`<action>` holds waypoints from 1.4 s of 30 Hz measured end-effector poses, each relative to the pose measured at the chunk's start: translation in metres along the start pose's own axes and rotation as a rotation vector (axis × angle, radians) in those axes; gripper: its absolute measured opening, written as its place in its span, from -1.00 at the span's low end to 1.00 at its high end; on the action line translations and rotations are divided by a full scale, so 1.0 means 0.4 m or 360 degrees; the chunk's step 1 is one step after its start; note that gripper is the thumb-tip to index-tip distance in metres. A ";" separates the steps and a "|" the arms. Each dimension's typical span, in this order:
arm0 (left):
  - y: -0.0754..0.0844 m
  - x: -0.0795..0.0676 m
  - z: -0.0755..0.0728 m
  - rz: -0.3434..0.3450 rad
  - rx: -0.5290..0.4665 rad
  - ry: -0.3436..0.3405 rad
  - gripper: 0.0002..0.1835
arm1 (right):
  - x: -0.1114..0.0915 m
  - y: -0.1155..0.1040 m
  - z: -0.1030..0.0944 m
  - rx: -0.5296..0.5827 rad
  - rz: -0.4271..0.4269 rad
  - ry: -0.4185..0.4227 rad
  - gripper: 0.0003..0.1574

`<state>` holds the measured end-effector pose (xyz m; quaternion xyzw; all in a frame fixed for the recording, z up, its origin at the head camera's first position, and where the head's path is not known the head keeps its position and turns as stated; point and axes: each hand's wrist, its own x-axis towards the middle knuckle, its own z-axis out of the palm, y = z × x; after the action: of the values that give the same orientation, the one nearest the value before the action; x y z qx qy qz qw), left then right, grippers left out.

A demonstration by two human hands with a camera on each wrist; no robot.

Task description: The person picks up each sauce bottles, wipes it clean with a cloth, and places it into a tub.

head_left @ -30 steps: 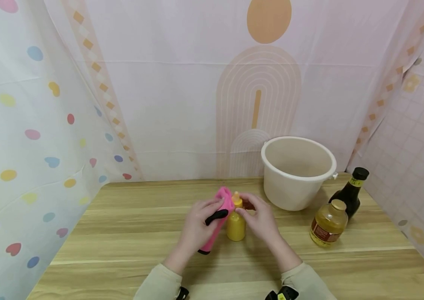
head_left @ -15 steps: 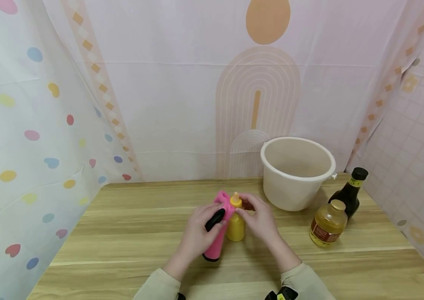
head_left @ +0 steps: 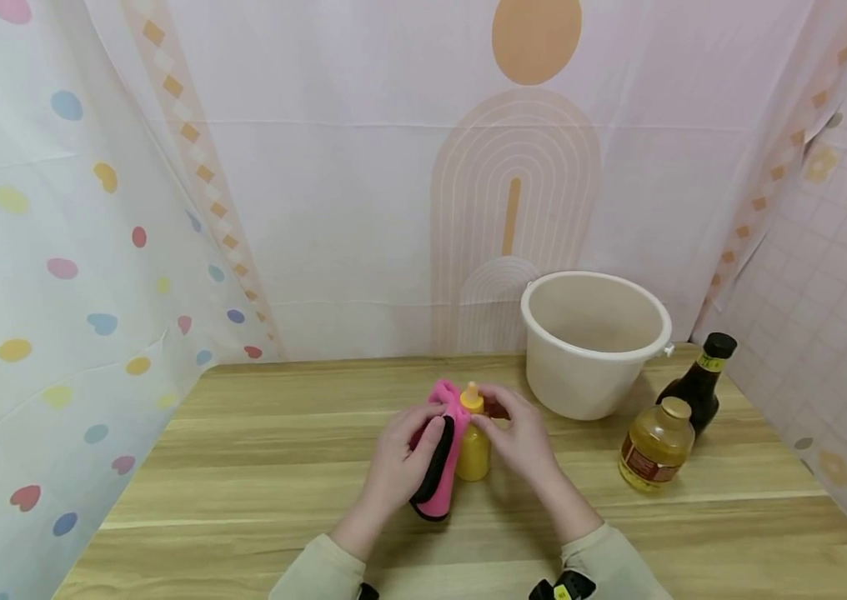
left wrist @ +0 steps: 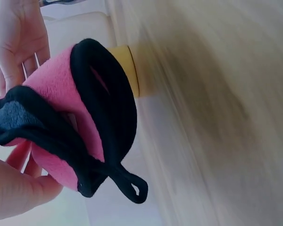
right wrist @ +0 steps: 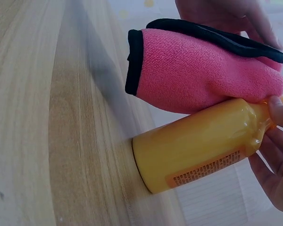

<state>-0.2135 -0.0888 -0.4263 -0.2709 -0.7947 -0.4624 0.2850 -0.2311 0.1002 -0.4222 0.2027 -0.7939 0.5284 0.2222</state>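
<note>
My left hand [head_left: 403,458] holds a folded pink cloth [head_left: 448,487] with black edging and a small black hanging loop, which shows in the left wrist view. The cloth's upper end touches the neck of a yellow squeeze bottle [head_left: 473,457], upright on the table. Thumb and fingers of my right hand [head_left: 521,437] pinch that bottle near its neck, just below the pointed nozzle. From the right wrist, the bottle [right wrist: 198,146] shows a label of small print, and the cloth [right wrist: 188,70] lies along its side.
A white bucket [head_left: 581,383] stands at the back right of the wooden table [head_left: 266,467]. Right of it are a dark bottle with a black cap [head_left: 694,392] and a jar of yellowish liquid [head_left: 656,450]. Patterned curtains [head_left: 348,208] hang behind the table.
The left hand has turned the cloth: its lower end has swung right and more of its black edge faces the head camera. The right hand and the bottle stay in place.
</note>
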 end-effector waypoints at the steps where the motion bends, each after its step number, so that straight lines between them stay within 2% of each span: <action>1: 0.003 0.002 0.002 -0.0029 0.0011 -0.0001 -0.79 | 0.000 0.001 0.000 -0.0004 0.0000 0.0000 -0.55; 8: 0.030 0.015 0.016 -0.0329 0.0001 -0.0062 -0.70 | -0.001 0.002 -0.001 -0.0020 0.0004 -0.0004 -0.54; 11: 0.034 0.018 0.019 -0.0405 -0.0043 -0.0065 -0.68 | -0.001 0.002 -0.002 -0.0024 0.0013 -0.0005 -0.53; 14: 0.032 0.018 0.019 -0.0394 -0.0064 -0.0058 -0.67 | 0.000 0.002 -0.002 -0.0033 0.0023 -0.0009 -0.53; 17: 0.027 0.016 0.020 -0.0322 -0.0044 -0.0044 -0.64 | 0.001 0.002 -0.002 -0.0035 0.0029 -0.0011 -0.53; 23: 0.020 0.016 0.025 -0.0154 0.0093 -0.0009 -0.60 | 0.002 0.000 -0.002 -0.0024 0.0022 -0.0009 -0.54; 28: 0.023 0.015 0.026 -0.0093 0.0168 0.0004 -0.61 | 0.002 -0.002 -0.003 -0.0010 0.0016 -0.0011 -0.57; 37: 0.011 0.001 0.019 -0.0135 0.0158 -0.0034 -0.64 | 0.002 -0.006 -0.004 -0.0013 0.0029 -0.0010 -0.58; 40: -0.002 -0.008 0.019 -0.0209 0.0096 -0.0037 -0.62 | 0.002 -0.007 -0.004 -0.0013 0.0034 -0.0007 -0.57; 42: -0.007 -0.013 0.018 -0.0298 0.0045 -0.0054 -0.63 | 0.002 -0.008 -0.003 -0.0018 0.0038 -0.0007 -0.56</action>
<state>-0.2134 -0.0845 -0.4348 -0.1991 -0.8278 -0.4710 0.2308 -0.2297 0.1001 -0.4188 0.1932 -0.7999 0.5259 0.2152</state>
